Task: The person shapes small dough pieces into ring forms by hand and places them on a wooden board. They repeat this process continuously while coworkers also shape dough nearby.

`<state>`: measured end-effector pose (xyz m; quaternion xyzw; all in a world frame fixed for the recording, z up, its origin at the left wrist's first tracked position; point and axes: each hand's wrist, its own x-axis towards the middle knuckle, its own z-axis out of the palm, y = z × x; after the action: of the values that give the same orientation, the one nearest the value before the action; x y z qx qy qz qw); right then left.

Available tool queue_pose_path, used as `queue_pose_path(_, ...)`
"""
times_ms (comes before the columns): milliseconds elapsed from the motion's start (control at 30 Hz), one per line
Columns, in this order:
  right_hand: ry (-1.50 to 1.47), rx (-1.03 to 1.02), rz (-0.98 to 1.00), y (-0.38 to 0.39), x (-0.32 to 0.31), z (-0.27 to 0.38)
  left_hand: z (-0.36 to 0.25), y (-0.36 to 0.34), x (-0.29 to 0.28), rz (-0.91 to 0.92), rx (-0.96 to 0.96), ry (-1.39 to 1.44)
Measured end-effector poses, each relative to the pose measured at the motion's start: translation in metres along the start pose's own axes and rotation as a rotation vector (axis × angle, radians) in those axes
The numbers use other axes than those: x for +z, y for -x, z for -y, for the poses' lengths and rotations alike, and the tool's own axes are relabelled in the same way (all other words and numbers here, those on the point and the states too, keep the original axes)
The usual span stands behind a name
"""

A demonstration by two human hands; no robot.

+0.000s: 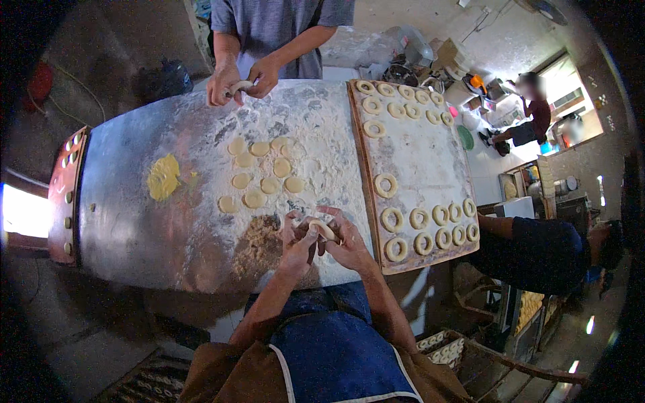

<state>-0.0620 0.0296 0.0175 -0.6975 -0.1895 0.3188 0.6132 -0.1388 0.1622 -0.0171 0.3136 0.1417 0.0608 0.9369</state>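
My fingers (pixel 316 232) are pinching a small pale dough strip (pixel 324 230), left hand (pixel 299 245) and right hand (pixel 346 245) both grasping it, near the floury metal table (pixel 127 201), left of the brown wooden tray (pixel 430 168).

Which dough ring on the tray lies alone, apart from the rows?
The dough ring in the middle of the tray; bare floured board surrounds it.
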Motion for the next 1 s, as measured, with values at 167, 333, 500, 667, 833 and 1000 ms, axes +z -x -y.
queue_pose_path(167,-0.215,0.101,-0.230,-0.008,-0.016,-0.008,-0.016,-0.016,0.010,0.368,0.143,-0.793)
queue_pose_path(333,-0.486,0.044,-0.408,0.000,-0.031,-0.026,0.034,-0.036,0.036,0.034,0.169,-0.059)
queue_pose_path(500,-0.048,0.395,-0.262,0.000,-0.065,-0.017,0.066,-0.046,0.073,-0.217,0.292,-0.685)
queue_pose_path(667,-0.207,-0.120,-0.464,0.015,-0.081,-0.022,0.122,-0.080,0.054,-0.350,0.021,0.074)
queue_pose_path(833,0.250,-0.270,-0.268,0.029,-0.123,-0.035,0.148,-0.084,0.073,-0.263,0.086,-0.156)
queue_pose_path(1000,0.028,-0.148,-0.317,0.045,-0.167,-0.054,0.137,-0.087,0.129,-0.290,0.006,-0.417)
